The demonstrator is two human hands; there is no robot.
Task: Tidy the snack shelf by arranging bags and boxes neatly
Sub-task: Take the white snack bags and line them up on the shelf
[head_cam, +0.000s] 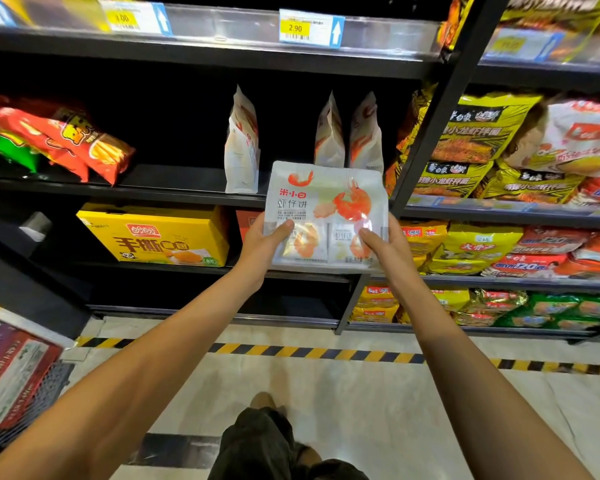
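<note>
in the head view, two bare arms reached out toward a dark snack shelf (174,188). the left hand (262,245) held the lower left side of a white shrimp cracker bag (326,202), with its thumb on the front. the right hand (387,249) held the lower right side the same way, so both grips were closed on the bag. the bag was up in the air in front of the shelf, face toward the camera, not touching the shelf. behind it, three white bags (242,143) of the same kind stood upright on the shelf, one to the left and two close together on the right. red chip bags (66,140) lay at the left end. a yellow box (160,237) sat on the shelf below. yellow noodle packs (478,133) filled the next shelf unit on the right.
</note>
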